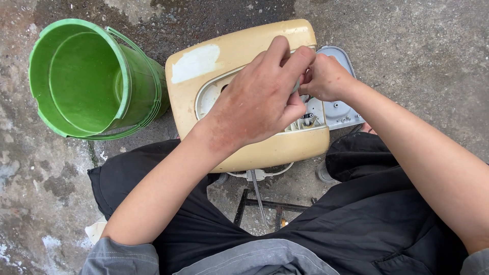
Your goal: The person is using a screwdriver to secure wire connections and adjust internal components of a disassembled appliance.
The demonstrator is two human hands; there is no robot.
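A cream-yellow plastic appliance housing (239,51) lies on the concrete between my knees, with a pale grey inner panel (336,109) showing at its right side. My left hand (260,99) rests over the opening in the housing, fingers bent and pinching something small near the panel's top. My right hand (326,76) is closed beside it, fingertips touching the left hand's fingertips. What they pinch is hidden by the fingers. A small dark fitting (307,119) sticks up from the panel just below the hands.
A green plastic bucket (81,76) lies tilted on the ground at the left, touching the housing's left edge. White wires (260,175) run from under the housing. A black metal frame (265,206) sits on the wet concrete between my legs.
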